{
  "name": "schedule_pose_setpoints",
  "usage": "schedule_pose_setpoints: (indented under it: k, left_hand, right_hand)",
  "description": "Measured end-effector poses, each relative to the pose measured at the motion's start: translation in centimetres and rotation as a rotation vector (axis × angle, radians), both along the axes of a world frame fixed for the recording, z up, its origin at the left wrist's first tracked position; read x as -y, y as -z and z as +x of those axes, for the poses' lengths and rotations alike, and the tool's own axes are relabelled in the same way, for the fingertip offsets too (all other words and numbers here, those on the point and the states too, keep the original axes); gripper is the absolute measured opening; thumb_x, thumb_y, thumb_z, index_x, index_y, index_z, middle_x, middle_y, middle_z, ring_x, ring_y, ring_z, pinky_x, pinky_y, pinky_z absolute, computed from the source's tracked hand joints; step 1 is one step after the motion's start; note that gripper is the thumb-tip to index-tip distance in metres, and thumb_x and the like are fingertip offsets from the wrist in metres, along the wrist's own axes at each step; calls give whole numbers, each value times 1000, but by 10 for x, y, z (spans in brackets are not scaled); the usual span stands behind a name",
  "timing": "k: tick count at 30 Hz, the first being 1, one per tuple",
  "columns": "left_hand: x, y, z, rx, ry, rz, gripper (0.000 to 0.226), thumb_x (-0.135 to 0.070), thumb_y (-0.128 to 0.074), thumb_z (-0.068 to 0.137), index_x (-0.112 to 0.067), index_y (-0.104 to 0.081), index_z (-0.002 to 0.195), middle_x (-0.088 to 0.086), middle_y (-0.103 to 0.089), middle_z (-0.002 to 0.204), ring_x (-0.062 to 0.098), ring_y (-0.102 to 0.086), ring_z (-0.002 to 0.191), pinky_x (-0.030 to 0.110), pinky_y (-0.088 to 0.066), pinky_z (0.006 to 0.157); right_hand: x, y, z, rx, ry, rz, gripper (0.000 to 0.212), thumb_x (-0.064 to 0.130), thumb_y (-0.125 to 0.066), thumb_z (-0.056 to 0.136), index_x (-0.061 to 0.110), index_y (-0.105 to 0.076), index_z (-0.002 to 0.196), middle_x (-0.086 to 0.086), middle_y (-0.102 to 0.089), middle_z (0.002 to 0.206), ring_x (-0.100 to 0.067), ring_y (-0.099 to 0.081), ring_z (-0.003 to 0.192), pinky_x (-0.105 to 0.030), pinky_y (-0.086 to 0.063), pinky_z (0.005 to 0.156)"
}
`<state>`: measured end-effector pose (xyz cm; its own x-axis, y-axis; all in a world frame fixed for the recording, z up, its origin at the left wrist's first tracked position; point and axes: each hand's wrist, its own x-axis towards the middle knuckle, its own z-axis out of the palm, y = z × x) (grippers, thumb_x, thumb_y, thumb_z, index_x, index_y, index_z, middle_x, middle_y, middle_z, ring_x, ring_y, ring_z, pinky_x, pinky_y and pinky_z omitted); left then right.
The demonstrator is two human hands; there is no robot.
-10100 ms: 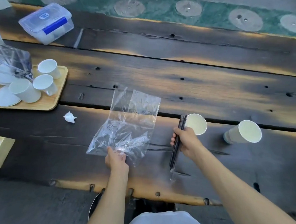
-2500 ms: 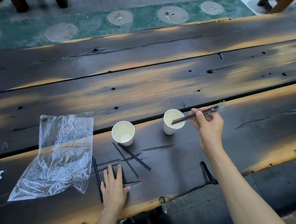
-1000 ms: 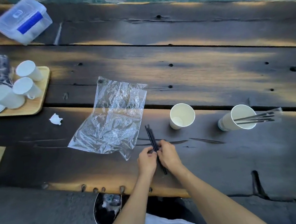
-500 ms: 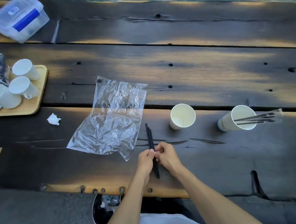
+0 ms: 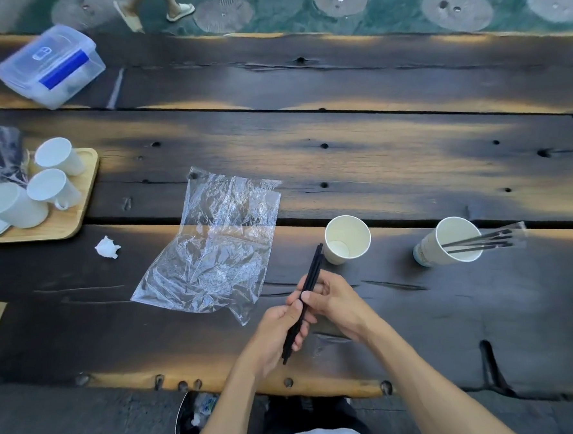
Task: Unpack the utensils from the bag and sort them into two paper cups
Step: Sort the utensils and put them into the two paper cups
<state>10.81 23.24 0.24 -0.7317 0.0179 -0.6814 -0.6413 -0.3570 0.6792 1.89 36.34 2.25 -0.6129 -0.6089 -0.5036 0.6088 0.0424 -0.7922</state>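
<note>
A bundle of black chopsticks (image 5: pixel 312 274) is held in both hands above the table's near plank, tips pointing at the left paper cup (image 5: pixel 347 238). My left hand (image 5: pixel 278 331) grips the lower half, my right hand (image 5: pixel 330 301) pinches the middle. That cup holds no utensils. The right paper cup (image 5: pixel 447 242) holds several wrapped black chopsticks (image 5: pixel 481 241) that stick out to the right. The clear plastic bag (image 5: pixel 219 244) lies flat and empty left of my hands.
A wooden tray (image 5: pixel 74 223) with white cups (image 5: pixel 53 189) stands at the left edge. A lidded plastic box (image 5: pixel 49 65) sits far left. A crumpled white scrap (image 5: pixel 107 248) lies near the bag. A person's feet (image 5: pixel 151 10) pass beyond the table.
Both hands have lifted the gathered black chopsticks off the table and tilted their tips right, toward the left cup. The right cup's chopsticks have not moved.
</note>
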Motion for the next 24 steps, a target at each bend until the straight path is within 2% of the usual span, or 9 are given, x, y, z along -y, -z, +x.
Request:
schedule_pose_setpoints:
  k: [4,6,9,13,15,17,20,22,24]
  left_hand:
    - [-2,3,-3,-26,63,-168,39,-34,-51,100,-2,-66,86,2,-53,58,12,-42,44,22,-32,43]
    - [-3,7,-2,-39,19,-148,37,-31,-54,99,3,-62,89,3,-52,60,11,-40,45,22,-29,42]
    - [-8,8,-3,-38,-23,-69,28,-25,-55,98,1,-57,87,5,-53,63,10,-41,47,19,-29,42]
    - [-19,8,-12,5,-99,-73,25,-19,-50,102,0,-61,89,6,-57,67,11,-47,50,20,-35,44]
    - [-19,11,-14,4,-50,-311,20,-21,-53,100,-6,-65,95,4,-63,81,14,-58,66,23,-45,57]
    - [-13,22,-10,-10,166,-762,22,-26,-60,94,-15,-63,114,4,-62,112,21,-60,104,30,-47,87]
    - [-8,36,0,35,536,-1191,69,-36,-62,91,-29,-29,150,9,-20,160,30,-17,149,47,-24,116]
    - [-6,42,4,70,723,-1231,91,-38,-66,89,-37,-4,156,9,7,166,33,7,152,56,-11,119]
    - [-7,48,7,94,829,-1227,102,-37,-69,87,-41,6,155,9,21,164,34,18,150,61,-7,118]
  right_hand:
    - [-12,-15,2,-34,293,40,14,-9,-47,95,4,-51,98,-13,-72,84,-37,-69,96,-49,-56,86]
    - [-20,-21,0,-47,383,65,18,-11,-46,94,5,-53,96,-12,-73,81,-34,-70,98,-55,-51,94]
    - [-29,-28,-1,-67,428,83,18,-10,-46,94,7,-54,94,-13,-74,84,-34,-69,99,-54,-49,95]
    - [-35,-43,-11,-114,556,21,21,-13,-47,94,6,-56,91,-15,-73,84,-37,-68,98,-39,-58,84]
    - [-38,-54,-25,-188,638,5,20,-11,-47,94,6,-57,92,-12,-75,86,-34,-69,98,-40,-58,87]
    - [-44,-66,-41,-282,733,-14,20,-9,-47,95,9,-56,93,-11,-75,89,-32,-69,100,-42,-56,92]
    - [-49,-76,-62,-377,865,-10,24,-8,-46,96,15,-55,92,-13,-73,94,-32,-68,105,-41,-55,94]
    - [-48,-72,-69,-420,881,39,24,-6,-47,96,17,-54,93,-12,-72,98,-28,-68,106,-39,-54,95]
    - [-43,-61,-72,-463,837,123,23,-4,-50,95,18,-56,94,-10,-73,102,-22,-68,105,-37,-53,95]
